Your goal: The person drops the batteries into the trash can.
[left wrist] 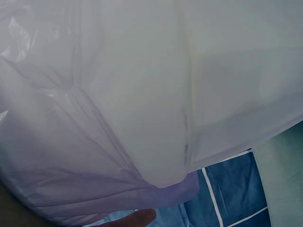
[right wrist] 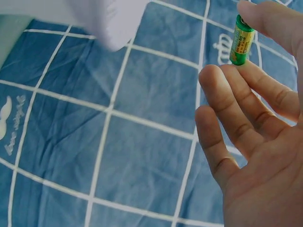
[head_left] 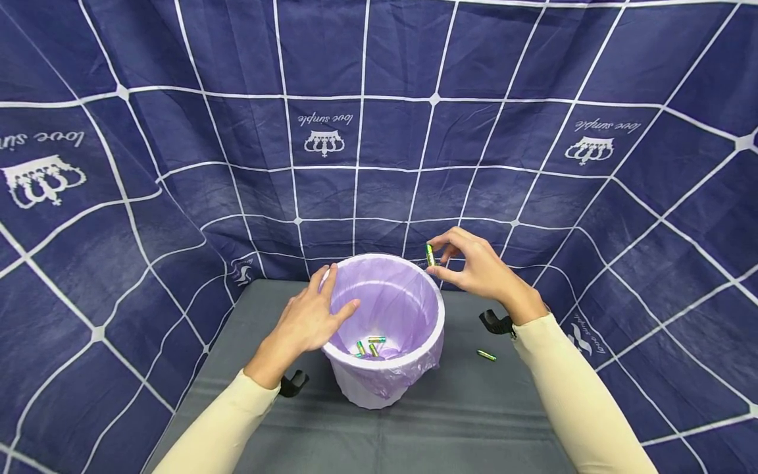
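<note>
Between thumb and fingertips my right hand (head_left: pixel 476 266) pinches a green and yellow battery (head_left: pixel 429 255) by its ends, just beyond the right rim of a white bin (head_left: pixel 441 316). The right wrist view shows the same battery (right wrist: pixel 242 43) upright between thumb and finger. My left hand (head_left: pixel 310 317), fingers spread, is at the bin's left rim and holds nothing; whether it touches the rim I cannot tell. A thin purple bag (head_left: pixel 379 293) lines the bin and folds over its edge. Several batteries (head_left: pixel 373 349) lie at the bottom inside.
One more battery (head_left: pixel 486 355) lies on the grey table (head_left: pixel 474 408) right of the bin. Blue cloth (head_left: pixel 391 131) with white lines hangs behind and along both sides. Black straps (head_left: pixel 496 322) stick out from both wrists.
</note>
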A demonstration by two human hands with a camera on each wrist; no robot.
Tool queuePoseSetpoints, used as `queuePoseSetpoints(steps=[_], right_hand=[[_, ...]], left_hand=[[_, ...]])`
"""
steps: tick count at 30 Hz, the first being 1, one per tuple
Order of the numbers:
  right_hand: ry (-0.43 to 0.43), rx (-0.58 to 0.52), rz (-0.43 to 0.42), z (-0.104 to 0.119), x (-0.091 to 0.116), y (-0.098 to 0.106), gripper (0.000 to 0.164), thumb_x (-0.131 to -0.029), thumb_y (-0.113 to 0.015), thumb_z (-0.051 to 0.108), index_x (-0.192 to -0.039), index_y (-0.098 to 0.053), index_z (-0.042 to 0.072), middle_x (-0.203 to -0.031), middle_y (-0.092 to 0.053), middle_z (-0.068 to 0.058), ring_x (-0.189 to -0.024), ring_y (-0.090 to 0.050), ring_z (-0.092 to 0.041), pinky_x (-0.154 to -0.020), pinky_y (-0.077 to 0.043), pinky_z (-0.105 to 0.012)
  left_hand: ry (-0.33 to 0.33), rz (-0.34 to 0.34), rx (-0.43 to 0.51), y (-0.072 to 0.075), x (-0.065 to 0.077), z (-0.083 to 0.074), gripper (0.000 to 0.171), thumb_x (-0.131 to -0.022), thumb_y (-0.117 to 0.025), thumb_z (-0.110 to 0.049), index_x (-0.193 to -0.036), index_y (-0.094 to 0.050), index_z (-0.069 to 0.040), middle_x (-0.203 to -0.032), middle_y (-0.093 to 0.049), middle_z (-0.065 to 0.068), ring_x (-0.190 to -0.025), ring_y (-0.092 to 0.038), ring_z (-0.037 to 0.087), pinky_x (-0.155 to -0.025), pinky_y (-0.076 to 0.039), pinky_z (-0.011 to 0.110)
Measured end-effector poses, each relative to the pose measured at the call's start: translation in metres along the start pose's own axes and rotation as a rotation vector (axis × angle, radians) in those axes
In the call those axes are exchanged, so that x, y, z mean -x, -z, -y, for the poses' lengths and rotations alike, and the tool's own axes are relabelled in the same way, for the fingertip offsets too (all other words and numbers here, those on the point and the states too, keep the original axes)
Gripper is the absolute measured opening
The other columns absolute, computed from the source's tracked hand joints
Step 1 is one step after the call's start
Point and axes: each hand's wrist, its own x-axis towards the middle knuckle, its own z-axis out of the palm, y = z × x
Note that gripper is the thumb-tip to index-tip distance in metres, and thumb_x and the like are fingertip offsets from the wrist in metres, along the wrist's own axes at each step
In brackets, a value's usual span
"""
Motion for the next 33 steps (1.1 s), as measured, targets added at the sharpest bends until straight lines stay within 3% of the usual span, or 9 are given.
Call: queuePoseSetpoints(steps=[16,24,33], right_hand=[[0.060,-0.043,0.171,0.036,-0.058,-0.022,0.047,-0.100,-0.095,0.025,-0.140,-0.077,0.007,-0.127,-0.078,-0.009,-0.102,-0.079,-0.024,-0.101,-0.065,-0.046],[0.047,-0.056,0.237,0.037,-0.070,-0.035,0.046,-0.103,-0.092,0.023,-0.142,-0.076,0.006,-0.134,-0.078,-0.012,-0.104,-0.078,-0.022,-0.107,-0.064,-0.050],[0.022,-0.032,0.275,0.034,-0.074,-0.035,0.054,-0.101,-0.095,0.025,-0.148,-0.074,0.007,-0.133,-0.077,-0.011,-0.107,-0.080,-0.027,-0.099,-0.064,-0.045]], left_hand=[[0.011,0.008,-0.001,0.002,-0.001,-0.003,0.098,-0.115,-0.057,-0.070,-0.187,-0.025,-0.010,-0.191,-0.030,0.022,-0.147,-0.066,0.062,-0.122,-0.050,0.080],[0.027,0.027,0.003,0.000,0.000,0.000,0.101,-0.115,-0.055,-0.073,-0.188,-0.022,-0.011,-0.192,-0.027,0.021,-0.149,-0.064,0.064,-0.124,-0.047,0.081],[0.016,0.022,-0.003,0.000,-0.002,-0.001,0.100,-0.115,-0.053,-0.073,-0.187,-0.022,-0.011,-0.192,-0.027,0.020,-0.144,-0.066,0.065,-0.122,-0.048,0.081]])
